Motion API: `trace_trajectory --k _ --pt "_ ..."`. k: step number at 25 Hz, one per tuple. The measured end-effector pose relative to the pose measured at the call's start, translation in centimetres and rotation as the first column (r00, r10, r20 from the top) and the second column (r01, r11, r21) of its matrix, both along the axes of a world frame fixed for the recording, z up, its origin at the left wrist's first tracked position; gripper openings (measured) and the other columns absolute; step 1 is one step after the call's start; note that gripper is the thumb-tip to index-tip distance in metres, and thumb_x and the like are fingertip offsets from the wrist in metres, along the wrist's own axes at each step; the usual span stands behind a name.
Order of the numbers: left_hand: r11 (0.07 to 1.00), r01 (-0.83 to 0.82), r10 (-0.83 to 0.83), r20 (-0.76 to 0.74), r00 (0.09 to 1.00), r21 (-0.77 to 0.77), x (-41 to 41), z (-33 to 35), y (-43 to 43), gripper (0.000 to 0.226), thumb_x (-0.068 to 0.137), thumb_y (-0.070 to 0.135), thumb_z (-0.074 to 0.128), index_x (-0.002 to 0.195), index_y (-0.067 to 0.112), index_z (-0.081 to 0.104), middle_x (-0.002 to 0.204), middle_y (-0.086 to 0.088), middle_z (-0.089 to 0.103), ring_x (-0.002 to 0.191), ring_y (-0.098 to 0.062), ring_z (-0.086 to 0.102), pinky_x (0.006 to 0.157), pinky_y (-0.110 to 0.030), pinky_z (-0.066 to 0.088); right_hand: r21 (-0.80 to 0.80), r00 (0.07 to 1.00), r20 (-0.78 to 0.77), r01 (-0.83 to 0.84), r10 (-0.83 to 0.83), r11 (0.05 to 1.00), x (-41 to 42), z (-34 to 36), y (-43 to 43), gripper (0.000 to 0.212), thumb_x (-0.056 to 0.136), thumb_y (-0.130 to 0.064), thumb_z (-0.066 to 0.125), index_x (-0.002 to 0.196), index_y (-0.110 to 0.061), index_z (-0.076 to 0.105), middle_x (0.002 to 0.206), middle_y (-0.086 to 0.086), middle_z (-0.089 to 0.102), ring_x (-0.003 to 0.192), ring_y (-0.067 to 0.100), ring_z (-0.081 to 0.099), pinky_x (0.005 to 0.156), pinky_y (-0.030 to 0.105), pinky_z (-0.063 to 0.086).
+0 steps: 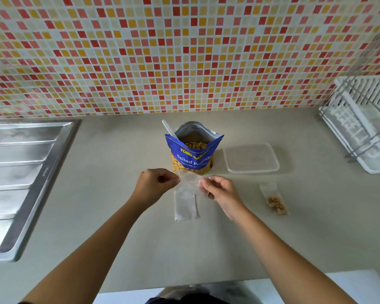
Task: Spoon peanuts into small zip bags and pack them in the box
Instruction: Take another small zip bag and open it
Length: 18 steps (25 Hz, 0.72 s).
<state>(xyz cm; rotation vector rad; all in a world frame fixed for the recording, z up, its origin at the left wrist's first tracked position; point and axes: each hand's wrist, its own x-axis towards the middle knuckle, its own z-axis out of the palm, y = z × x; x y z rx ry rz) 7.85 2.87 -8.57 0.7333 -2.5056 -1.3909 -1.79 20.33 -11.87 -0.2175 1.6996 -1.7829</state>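
- A person's left hand and right hand each pinch one side of the mouth of an empty zip bag, fingers curled close around the thin film.
- The bag's long axis runs from the hands back toward the person, mouth at the far end between the fingertips and closed bottom nearest the body. Whether that bottom rests on the surface cannot be told.
- The clear film looks almost weightless, limp and slippery. It is best held at the stiffer zip strip, one lip per hand, as here.
- To the right of the right hand, well apart, a filled zip bag lies flat, its peanuts bunched at the near end and its long axis angled away to the left.
- Just beyond the hands the blue peanut pouch stands upright and open, likely top-heavy and easy to tip. A white spoon leans out toward the left.
- Beyond the right hand sits the clear box, rigid and light, its long side running left to right.
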Motion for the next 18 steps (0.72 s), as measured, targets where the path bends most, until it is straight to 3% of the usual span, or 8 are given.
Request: trace_trajectory --k 4,7,11,16,18 --pt "0.969 -0.048 0.056 -0.028 0.998 0.242 -0.2 0.6 0.0 0.021 0.076 0.002 0.069 0.082 0.021 0.062 0.066 0.006 0.071 0.066 -0.013 0.067 0.069 -0.025 0.055 0.014 0.998 -0.041 0.05 -0.05 0.999 -0.7 0.7 -0.1 0.01 0.08 -0.006 0.069 0.077 -0.014 0.064 0.064 -0.002 0.061 0.049 0.004 0.051 0.05 0.012 0.041" --pt "0.956 -0.05 0.055 -0.006 0.998 0.29 -0.2 0.5 -0.3 0.022 0.077 0.003 0.065 0.083 0.024 0.064 0.067 0.002 0.068 0.068 -0.019 0.066 0.074 -0.034 0.055 -0.007 0.998 0.012 0.065 -0.065 0.998 -0.8 1.1 -0.3 0.009 0.082 -0.008 0.068 0.076 -0.014 0.063 0.065 0.0 0.062 0.049 0.005 0.054 0.048 0.013 0.042" --pt "0.878 -0.022 0.06 -0.065 0.996 0.478 -0.3 1.3 -0.1 0.01 0.085 0.003 0.061 0.079 0.009 0.067 0.073 -0.01 0.061 0.064 -0.016 0.059 0.066 -0.023 0.053 -0.058 0.995 0.058 0.09 -0.087 0.994 -1.1 1.5 -0.3 0.015 0.085 -0.012 0.062 0.071 -0.015 0.06 0.056 -0.006 0.063 0.058 0.012 0.05 0.056 0.019 0.04" --pt "0.858 0.093 -0.042 -0.111 0.993 0.505 -0.5 1.7 0.1 0.018 0.086 0.002 0.059 0.077 0.013 0.069 0.064 0.003 0.065 0.061 -0.01 0.058 0.062 -0.02 0.049 -0.223 0.957 0.255 0.197 -0.138 0.955 -1.5 2.2 -0.2 0.014 0.09 -0.007 0.055 0.076 -0.012 0.057 0.055 -0.007 0.061 0.047 0.002 0.052 0.049 0.011 0.044" --pt "0.879 0.05 -0.002 -0.102 0.995 0.474 -0.8 1.6 0.3 0.019 0.086 0.0 0.059 0.076 0.013 0.069 0.063 0.002 0.065 0.06 -0.01 0.059 0.065 -0.025 0.049 -0.235 0.967 0.225 0.169 -0.116 0.957 -1.4 2.0 0.0 0.008 0.088 -0.012 0.057 0.08 -0.013 0.056 0.057 -0.008 0.06 0.048 0.002 0.05 0.05 0.012 0.043"
